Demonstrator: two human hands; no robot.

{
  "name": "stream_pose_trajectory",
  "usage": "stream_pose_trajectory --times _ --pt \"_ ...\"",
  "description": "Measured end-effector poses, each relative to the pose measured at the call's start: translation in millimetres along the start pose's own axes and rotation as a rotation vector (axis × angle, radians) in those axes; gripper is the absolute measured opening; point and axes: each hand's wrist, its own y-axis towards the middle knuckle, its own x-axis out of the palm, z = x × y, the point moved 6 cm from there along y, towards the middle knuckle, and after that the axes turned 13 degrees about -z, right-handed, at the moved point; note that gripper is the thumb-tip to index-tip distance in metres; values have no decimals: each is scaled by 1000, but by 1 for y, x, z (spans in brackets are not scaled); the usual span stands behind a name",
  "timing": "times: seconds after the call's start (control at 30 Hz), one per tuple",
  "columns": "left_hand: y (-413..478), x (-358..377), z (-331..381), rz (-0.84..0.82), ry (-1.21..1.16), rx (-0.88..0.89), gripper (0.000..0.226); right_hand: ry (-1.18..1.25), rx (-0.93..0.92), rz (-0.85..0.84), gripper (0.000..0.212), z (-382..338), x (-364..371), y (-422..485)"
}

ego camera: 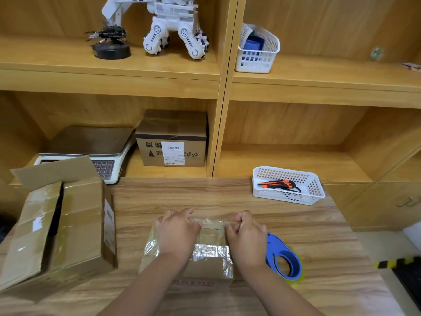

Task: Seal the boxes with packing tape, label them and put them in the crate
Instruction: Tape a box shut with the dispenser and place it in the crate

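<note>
Two forearms are reaching in from 6 o'clock onto a small cardboard box (205, 264), which is sitting on the wooden table (182, 197) straight ahead. The left hand (176, 233) and right hand (247, 238) are curling their fingers at the box's far edge, pinching a strip of clear packing tape (211, 223) between them. A blue tape dispenser (286, 258) is lying just beside the right wrist at 3 o'clock. A large open carton (73, 224) is resting at 9 o'clock. A white basket (314, 190) holding an orange utility knife (276, 184) is sitting at 1 o'clock.
</note>
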Motion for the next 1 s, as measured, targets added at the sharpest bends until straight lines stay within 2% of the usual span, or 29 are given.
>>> stream_pose_trajectory --times 0.23,0.77,1.0 --pt "2 1 -2 31 -31 0 33 -168 -81 53 50 1 9 4" --pt "-1 0 -2 41 -44 19 32 -279 -127 132 36 0 12 7" --pt "-2 1 -5 34 -81 22 30 -273 -115 89 34 4 17 7"
